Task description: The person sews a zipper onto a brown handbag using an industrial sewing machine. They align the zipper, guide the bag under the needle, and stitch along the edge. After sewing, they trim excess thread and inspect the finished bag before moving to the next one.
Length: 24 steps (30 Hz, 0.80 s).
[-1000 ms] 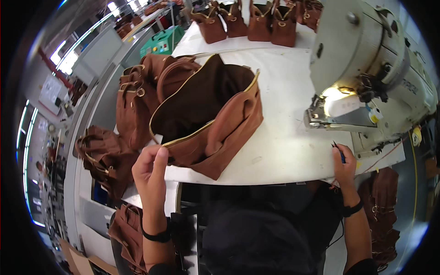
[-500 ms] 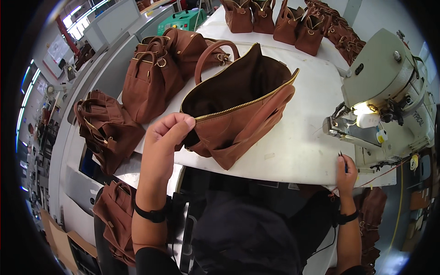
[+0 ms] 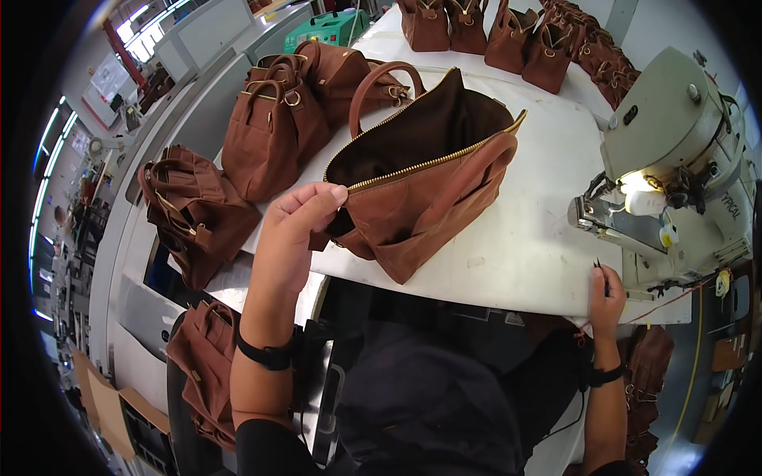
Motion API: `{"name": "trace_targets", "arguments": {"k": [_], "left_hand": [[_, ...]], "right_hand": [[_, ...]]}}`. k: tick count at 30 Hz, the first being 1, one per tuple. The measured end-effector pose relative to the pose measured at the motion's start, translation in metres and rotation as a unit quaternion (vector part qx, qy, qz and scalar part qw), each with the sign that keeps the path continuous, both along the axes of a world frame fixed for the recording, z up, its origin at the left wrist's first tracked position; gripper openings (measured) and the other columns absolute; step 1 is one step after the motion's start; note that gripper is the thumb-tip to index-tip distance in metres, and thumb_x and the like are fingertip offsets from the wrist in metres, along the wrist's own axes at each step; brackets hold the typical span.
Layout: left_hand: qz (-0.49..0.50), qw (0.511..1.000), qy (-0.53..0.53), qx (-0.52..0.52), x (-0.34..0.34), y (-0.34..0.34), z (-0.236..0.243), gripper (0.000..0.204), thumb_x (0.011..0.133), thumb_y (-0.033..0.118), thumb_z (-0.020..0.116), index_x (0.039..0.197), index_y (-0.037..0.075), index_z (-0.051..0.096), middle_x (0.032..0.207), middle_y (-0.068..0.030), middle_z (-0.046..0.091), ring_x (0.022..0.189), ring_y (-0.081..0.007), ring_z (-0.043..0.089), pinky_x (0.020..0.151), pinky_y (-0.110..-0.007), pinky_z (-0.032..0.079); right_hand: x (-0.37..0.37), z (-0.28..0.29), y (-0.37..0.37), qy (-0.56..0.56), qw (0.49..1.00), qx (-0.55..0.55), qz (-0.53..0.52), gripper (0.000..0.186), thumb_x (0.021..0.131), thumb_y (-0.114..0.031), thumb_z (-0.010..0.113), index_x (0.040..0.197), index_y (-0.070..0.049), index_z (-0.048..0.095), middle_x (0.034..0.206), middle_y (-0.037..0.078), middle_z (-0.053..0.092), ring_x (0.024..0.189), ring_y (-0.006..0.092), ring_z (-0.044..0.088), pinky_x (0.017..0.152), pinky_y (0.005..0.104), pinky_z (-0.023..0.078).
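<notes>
A brown handbag (image 3: 444, 208) with a dark lining stands unzipped on the white sewing table. Its mouth gapes, edged by a gold-toothed zipper. My left hand (image 3: 305, 210) pinches the near left end of that zipper edge between thumb and fingers. At the table's front right edge, apart from the bag, my right hand (image 3: 607, 301) is closed round a small dark pointed tool (image 3: 598, 265). Only the tool's tip and a bit of its body show, so its exact kind is unclear.
An industrial sewing machine (image 3: 663, 127) with a lit lamp stands at the right. Finished-looking brown bags (image 3: 274, 131) line the left side, and more bags (image 3: 508, 40) stand at the back. A green box (image 3: 325, 29) sits behind. The white tabletop (image 3: 548, 182) ends just before my body.
The whole view has shifted a little, so the scene sits slightly further right and higher. Both hands keep the same grips, and the handbag stays in place on the table.
</notes>
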<state>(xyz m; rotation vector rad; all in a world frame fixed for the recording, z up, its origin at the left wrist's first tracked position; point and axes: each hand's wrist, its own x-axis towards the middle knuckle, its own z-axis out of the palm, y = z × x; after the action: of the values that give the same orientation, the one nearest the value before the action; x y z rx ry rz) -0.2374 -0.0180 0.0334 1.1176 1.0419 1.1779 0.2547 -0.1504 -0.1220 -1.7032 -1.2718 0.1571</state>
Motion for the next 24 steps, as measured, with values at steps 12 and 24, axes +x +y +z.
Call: {"name": "trace_targets", "arguments": {"k": [12, 24], "left_hand": [[0.152, 0.959, 0.121, 0.208, 0.012, -0.019, 0.002, 0.019, 0.102, 0.02, 0.066, 0.104, 0.001, 0.068, 0.09, 0.0046, 0.059, 0.081, -0.0053, 0.05, 0.078, -0.02, 0.038], [-0.054, 0.986, 0.112, 0.11, 0.042, -0.026, -0.087, 0.083, 0.074, 0.017, 0.095, 0.14, -0.008, 0.052, 0.133, -0.017, 0.064, 0.114, -0.0225, 0.065, 0.094, -0.036, 0.054]], "right_hand": [[0.0, -0.002, -0.003, 0.004, 1.0, 0.004, -0.004, 0.019, 0.101, -0.014, 0.068, 0.109, 0.004, 0.07, 0.095, 0.008, 0.071, 0.088, 0.0132, 0.063, 0.082, 0.0284, 0.051], [-0.009, 0.012, 0.0, -0.031, 0.999, 0.024, -0.005, 0.021, 0.093, -0.014, 0.075, 0.106, 0.002, 0.071, 0.091, 0.015, 0.071, 0.081, 0.0254, 0.07, 0.075, 0.0332, 0.054]]}}
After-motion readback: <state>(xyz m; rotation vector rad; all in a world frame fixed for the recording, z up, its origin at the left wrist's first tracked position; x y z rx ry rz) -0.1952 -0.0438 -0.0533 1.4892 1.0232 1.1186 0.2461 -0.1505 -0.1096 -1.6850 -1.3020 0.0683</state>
